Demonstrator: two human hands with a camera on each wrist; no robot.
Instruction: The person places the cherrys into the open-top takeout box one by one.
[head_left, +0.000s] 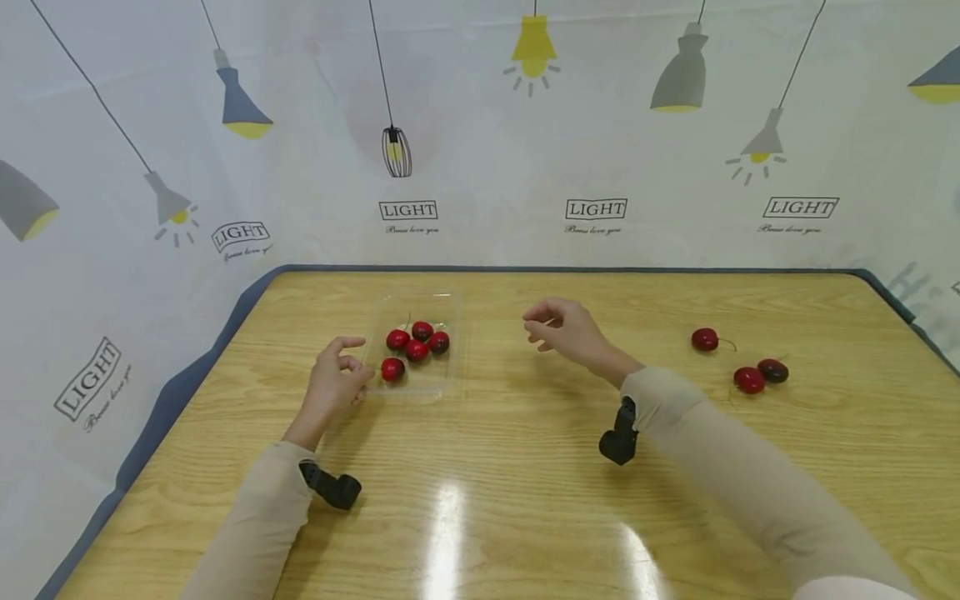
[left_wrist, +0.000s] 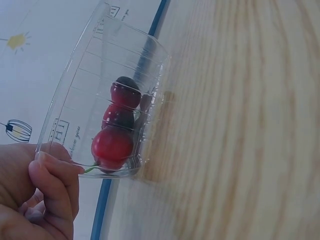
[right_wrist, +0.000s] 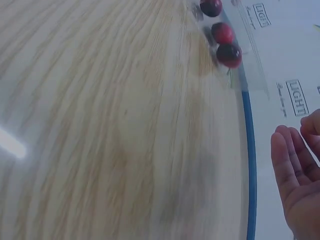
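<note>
A clear plastic box (head_left: 457, 350) on the table holds several dark red cherries (head_left: 417, 350). At its left side my left hand (head_left: 336, 379) pinches the rim between thumb and fingers, which the left wrist view shows up close. The nearest cherry (left_wrist: 112, 147) there has a green stem pointing toward those fingers. To the right of the box, my right hand (head_left: 567, 330) hovers over the table with fingers loosely bent and nothing in them. In the right wrist view, this hand's fingers (right_wrist: 281, 155) are apart from the box and its cherries (right_wrist: 229, 55).
Three more cherries lie on the right of the wooden table (head_left: 525, 467): a single one (head_left: 705, 339) with a stem, and a red one (head_left: 748, 380) beside a darker one (head_left: 772, 370). A lamp-printed white curtain (head_left: 480, 125) hangs behind the table's far edge.
</note>
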